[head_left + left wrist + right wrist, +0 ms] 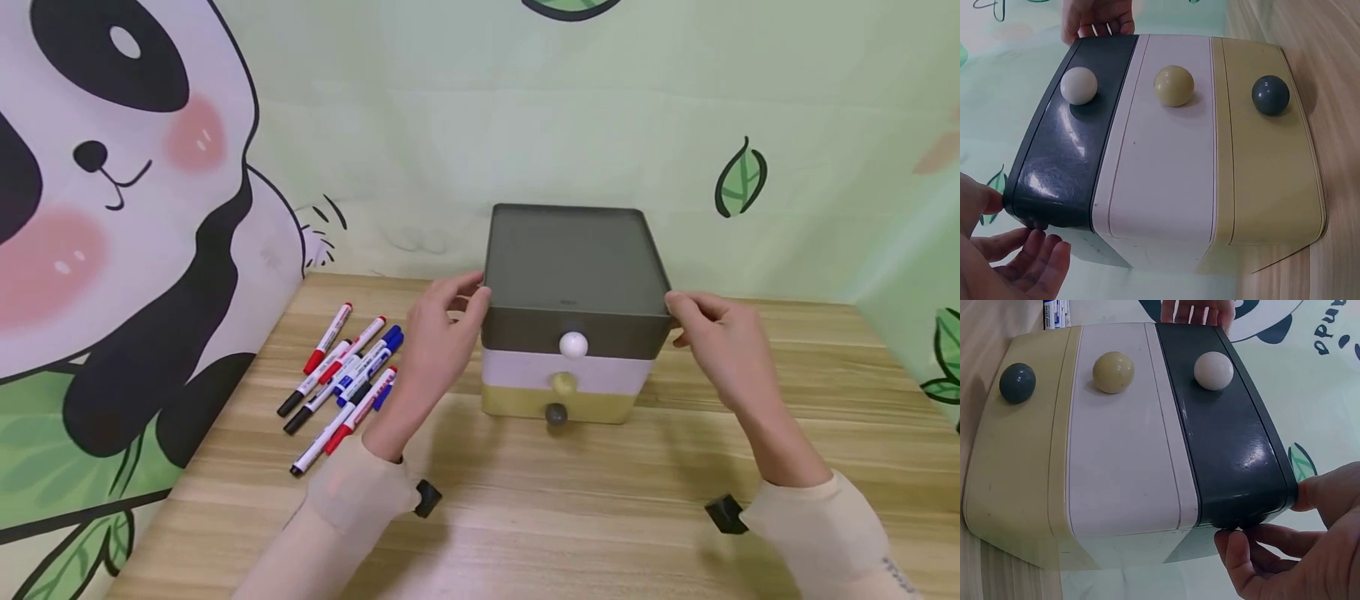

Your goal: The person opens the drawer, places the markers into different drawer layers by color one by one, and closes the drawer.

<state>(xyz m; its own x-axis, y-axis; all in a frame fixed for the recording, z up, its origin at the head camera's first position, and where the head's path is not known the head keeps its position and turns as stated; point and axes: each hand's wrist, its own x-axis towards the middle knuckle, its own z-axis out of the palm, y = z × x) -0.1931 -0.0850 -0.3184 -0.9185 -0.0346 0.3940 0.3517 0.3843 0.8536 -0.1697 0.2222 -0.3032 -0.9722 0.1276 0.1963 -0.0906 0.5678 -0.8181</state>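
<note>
A three-tier desktop drawer box [577, 258] stands on the table, dark grey on top, pale pink in the middle and yellow at the bottom. Each tier has a round knob: a white knob [573, 345], a yellow knob [564, 383] and a dark grey knob [556, 414]. My left hand [444, 337] grips the top tier at its front left corner, thumb near the upper rim, fingers against the side. At the opposite front corner, my right hand [723, 346] holds the same tier likewise. In the left wrist view, the three fronts [1160, 169] appear closed.
Several markers [345, 375] with red, blue and black caps lie in a loose pile left of the box, close to my left forearm. The wooden table [570, 517] meets a green wall covering [420, 150] printed with a panda and leaves right behind the box.
</note>
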